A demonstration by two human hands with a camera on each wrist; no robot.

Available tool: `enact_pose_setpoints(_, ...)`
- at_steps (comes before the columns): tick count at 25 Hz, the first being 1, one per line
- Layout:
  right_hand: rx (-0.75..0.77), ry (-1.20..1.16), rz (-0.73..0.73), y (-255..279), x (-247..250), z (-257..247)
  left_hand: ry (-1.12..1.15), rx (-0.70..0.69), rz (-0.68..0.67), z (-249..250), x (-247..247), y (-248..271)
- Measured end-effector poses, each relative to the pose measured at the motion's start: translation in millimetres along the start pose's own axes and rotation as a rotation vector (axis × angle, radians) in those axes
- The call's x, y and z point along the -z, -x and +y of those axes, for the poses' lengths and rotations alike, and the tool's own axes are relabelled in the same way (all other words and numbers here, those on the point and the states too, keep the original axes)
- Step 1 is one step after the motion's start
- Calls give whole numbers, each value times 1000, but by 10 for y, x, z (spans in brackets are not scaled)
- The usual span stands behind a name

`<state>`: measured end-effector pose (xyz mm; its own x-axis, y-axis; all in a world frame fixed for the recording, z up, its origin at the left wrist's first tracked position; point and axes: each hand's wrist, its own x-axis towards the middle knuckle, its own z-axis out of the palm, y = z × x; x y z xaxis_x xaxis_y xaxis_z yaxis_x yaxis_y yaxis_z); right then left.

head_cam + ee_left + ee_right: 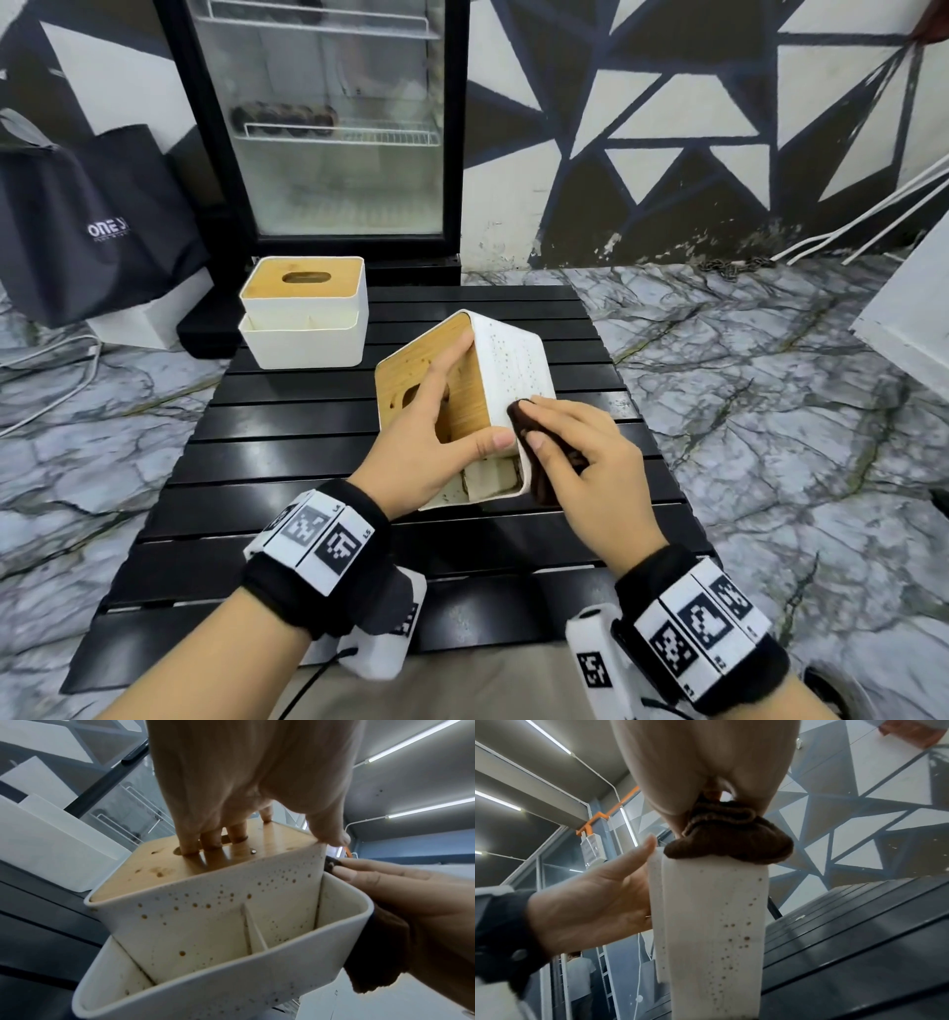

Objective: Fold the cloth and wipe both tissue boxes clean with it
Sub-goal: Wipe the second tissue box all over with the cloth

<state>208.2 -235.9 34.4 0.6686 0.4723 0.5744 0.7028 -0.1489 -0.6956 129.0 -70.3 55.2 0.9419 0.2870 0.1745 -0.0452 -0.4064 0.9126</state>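
A white tissue box (508, 360) with a bamboo lid stands tilted on the black slatted table (287, 452). Brown spots speckle its sides (205, 912). My left hand (452, 406) grips it, fingers (213, 839) in the lid slot and thumb on the near lid edge. My right hand (560, 431) holds a folded brown cloth (521, 416) and presses it against the box's right side, near the top edge (711, 923). The cloth (731, 839) bunches under the palm. A second box (303, 313) of the same kind stands upright at the table's back left.
A black glass-door fridge (328, 128) stands just behind the table. A dark bag (92, 221) and a white block sit on the marble floor at left, with white cables beside them. A person (577, 983) stands in the background of the right wrist view.
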Motion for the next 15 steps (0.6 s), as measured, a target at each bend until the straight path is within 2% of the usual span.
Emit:
enact_pose_setpoints(4, 110, 27, -39, -117, -16, -48, 1, -29, -23, 2, -19, -1)
enact_pose_setpoints(8, 60, 24, -14, -151, -20, 12, -15, -25, -7, 4, -17, 25)
enact_pose_setpoints(13, 148, 35, -36, -152, -43, -110, -14, -46, -19, 11, -14, 38)
enact_pose_setpoints(15, 94, 13, -43, -208, -43, -100, -11, -54, -17, 5, -25, 38)
